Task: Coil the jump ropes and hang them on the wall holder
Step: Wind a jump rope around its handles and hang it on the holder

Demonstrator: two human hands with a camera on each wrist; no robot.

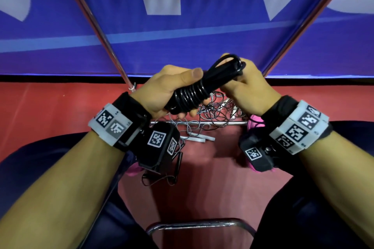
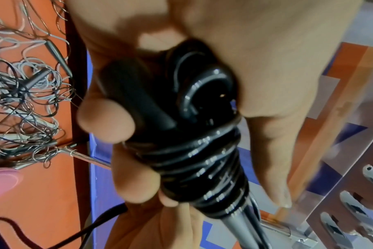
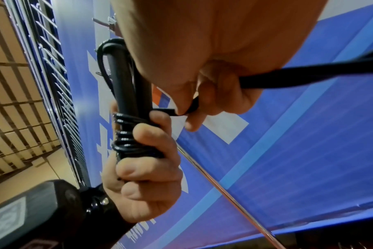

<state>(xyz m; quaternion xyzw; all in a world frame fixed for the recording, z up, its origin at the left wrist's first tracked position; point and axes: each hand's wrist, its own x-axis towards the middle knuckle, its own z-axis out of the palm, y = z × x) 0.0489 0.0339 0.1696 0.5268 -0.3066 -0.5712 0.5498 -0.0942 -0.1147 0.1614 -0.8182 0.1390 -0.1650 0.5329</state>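
Note:
A black jump rope [image 1: 194, 91] is bundled, its cord wound in tight turns around the two handles. My left hand [image 1: 172, 89] grips the wound part, thumb lying on top. My right hand [image 1: 244, 85] holds the upper end, where cord loops stick out. In the right wrist view the right hand [image 3: 202, 104] pinches a black cord end beside the bundle [image 3: 128, 101], which the left hand [image 3: 147, 160] clasps. The left wrist view shows the rope's coils [image 2: 198, 160] and a clear wall holder [image 2: 351, 202] with metal hooks at lower right.
A tangle of grey and black jump ropes [image 1: 212, 111] lies on the red floor below my hands, across a metal bar [image 1: 202, 122]. Pink items [image 1: 256, 122] sit beside it. Two slanted metal poles [image 1: 97, 26] cross a blue banner ahead. A metal chair frame [image 1: 200, 224] is nearest me.

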